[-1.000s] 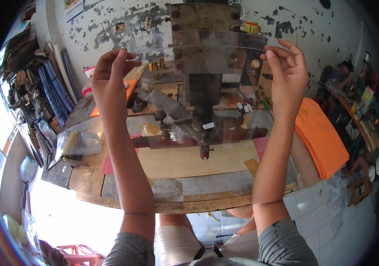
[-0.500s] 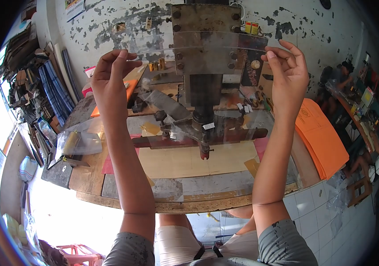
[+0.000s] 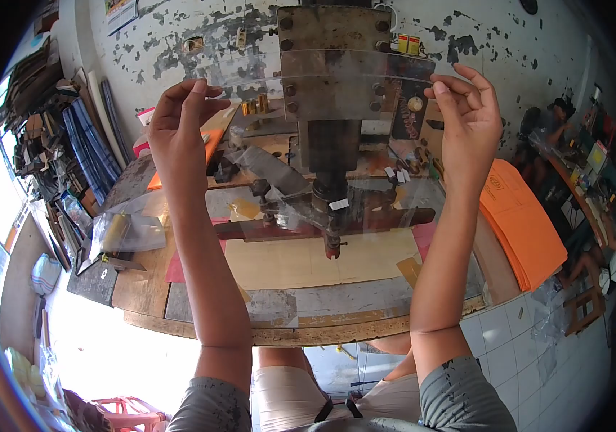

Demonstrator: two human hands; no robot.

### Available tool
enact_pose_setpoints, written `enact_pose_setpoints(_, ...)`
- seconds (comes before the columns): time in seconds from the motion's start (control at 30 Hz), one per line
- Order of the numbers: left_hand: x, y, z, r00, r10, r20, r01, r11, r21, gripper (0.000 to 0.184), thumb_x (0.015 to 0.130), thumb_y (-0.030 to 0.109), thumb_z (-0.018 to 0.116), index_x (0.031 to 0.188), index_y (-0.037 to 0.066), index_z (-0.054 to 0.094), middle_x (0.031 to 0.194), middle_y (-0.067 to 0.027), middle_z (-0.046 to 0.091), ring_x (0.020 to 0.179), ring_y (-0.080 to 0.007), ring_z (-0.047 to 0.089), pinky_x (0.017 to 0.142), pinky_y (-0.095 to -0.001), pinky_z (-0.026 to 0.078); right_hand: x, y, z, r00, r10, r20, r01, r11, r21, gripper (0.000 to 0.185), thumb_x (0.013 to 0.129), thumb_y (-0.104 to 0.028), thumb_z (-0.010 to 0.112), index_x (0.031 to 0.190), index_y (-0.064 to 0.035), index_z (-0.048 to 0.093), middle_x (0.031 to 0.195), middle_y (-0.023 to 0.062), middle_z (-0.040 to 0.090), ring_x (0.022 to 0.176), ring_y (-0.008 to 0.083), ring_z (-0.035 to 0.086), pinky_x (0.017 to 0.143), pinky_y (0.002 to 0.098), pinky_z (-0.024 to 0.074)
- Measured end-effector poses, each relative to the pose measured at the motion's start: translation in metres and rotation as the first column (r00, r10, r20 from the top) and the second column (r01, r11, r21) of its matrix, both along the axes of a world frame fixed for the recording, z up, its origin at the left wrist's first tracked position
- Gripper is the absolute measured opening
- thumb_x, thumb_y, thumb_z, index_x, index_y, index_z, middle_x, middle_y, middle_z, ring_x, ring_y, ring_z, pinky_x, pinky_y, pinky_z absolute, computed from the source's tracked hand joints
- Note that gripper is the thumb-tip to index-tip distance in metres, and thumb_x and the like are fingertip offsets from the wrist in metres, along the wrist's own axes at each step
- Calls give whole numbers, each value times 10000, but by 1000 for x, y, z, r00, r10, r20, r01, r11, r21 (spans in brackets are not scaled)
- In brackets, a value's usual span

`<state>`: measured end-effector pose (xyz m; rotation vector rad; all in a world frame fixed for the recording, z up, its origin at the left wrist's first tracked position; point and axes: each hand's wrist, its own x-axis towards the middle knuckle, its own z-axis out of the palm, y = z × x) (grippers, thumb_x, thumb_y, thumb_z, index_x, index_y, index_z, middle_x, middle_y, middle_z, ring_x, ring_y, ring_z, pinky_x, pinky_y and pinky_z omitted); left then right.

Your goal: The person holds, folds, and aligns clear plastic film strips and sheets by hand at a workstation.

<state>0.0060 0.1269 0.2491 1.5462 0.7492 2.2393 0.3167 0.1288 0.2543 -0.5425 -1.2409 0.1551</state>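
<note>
A clear plastic sheet (image 3: 250, 81) is stretched between my hands, raised in front of the metal press (image 3: 329, 144). My left hand (image 3: 185, 108) pinches its left side between thumb and fingers. At the right side, my right hand (image 3: 466, 101) pinches it the same way, with the outer fingers curled loosely. Through the sheet I see the press head and its dark red crossbar (image 3: 272, 229). Beneath the crossbar a pale yellow board (image 3: 322, 263) lies on the worktable (image 3: 337, 333). How far down the sheet hangs is hard to tell.
Orange folders (image 3: 520, 223) are stacked at the table's right. A clear plastic bag (image 3: 139, 234) lies at the left. Leaning boards and rolls (image 3: 88, 144) line the left wall. Two people sit at the far right, near a wooden stool (image 3: 585, 311). A pink stool (image 3: 129, 414) is at lower left.
</note>
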Motion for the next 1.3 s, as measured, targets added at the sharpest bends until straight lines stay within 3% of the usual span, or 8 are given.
enact_pose_setpoints(0.5, 0, -1, 0, 1000, 15, -11, -15, 1000, -17, 243, 982, 212, 672, 1074, -12, 665, 967, -123, 731, 862, -178, 738, 881, -317, 554, 1, 0, 0, 1000, 21, -1, -21, 1000, -1, 308, 954, 3, 659, 1243, 40, 559, 1037, 135, 720, 914, 157, 708, 838, 275, 553)
enact_pose_setpoints(1.3, 0, 0, -1, 999, 29, -21, -30, 999, -38, 261, 982, 232, 675, 1094, -5, 671, 992, -112, 722, 860, -156, 709, 843, -289, 572, 2, 2, 0, 1000, 19, -2, -19, 1000, -1, 297, 957, -2, 657, 1237, 35, 564, 1033, 126, 723, 902, 148, 708, 821, 266, 555)
